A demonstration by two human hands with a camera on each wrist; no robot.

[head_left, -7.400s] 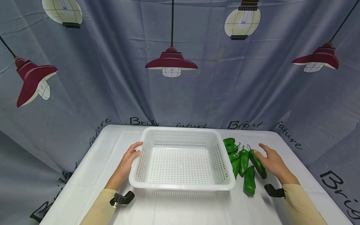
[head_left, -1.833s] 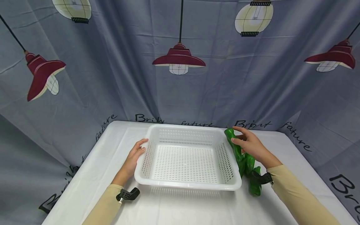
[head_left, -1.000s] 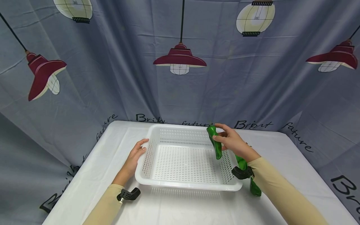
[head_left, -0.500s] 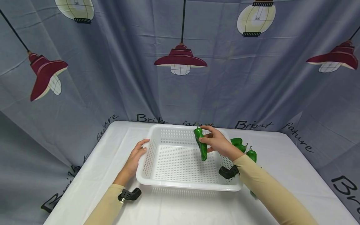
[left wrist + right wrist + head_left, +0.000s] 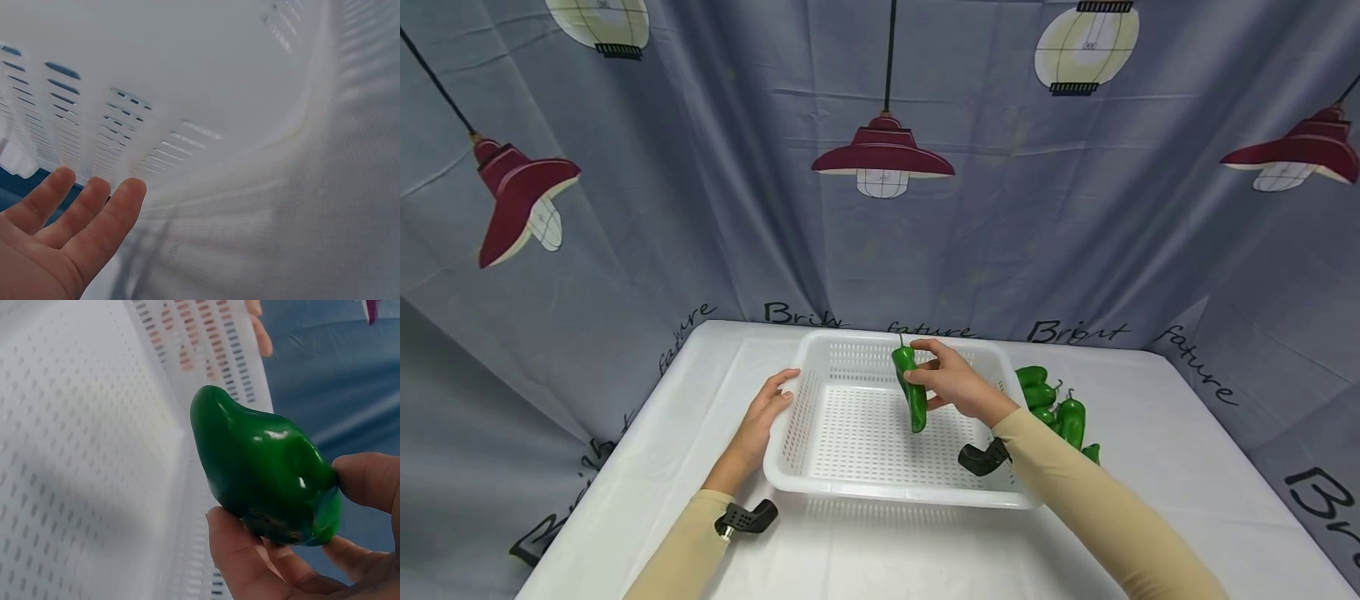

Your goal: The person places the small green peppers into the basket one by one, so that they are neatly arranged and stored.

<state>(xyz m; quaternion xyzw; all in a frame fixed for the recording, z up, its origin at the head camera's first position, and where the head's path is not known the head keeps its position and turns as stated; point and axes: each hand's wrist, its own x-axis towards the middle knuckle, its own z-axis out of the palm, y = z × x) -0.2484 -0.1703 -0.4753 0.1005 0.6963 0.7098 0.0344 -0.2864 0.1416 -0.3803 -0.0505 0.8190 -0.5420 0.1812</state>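
Note:
A green pepper (image 5: 910, 387) is held upright, stem up, over the middle of the white plastic basket (image 5: 898, 492). My right hand (image 5: 955, 382) pinches it between thumb and fingers; in the right wrist view the pepper (image 5: 262, 469) is seen from its blunt tip, tilted above the basket floor. At the basket's left side, my left hand (image 5: 760, 425) rests against the outer wall and rim with fingers nearly straight. The left wrist view shows the left hand's fingers (image 5: 103, 237) extended beside the slotted wall.
Several more green peppers (image 5: 1071, 421) lie on the white-covered table (image 5: 1157, 467) right of the basket, partly hidden by the right sleeve (image 5: 1090, 492). A grey-blue curtain (image 5: 880, 258) with printed lamps hangs behind the table.
My right hand has taken a pepper from the pile at the right and carried it left over the basket. The left hand stays at the basket's left side.

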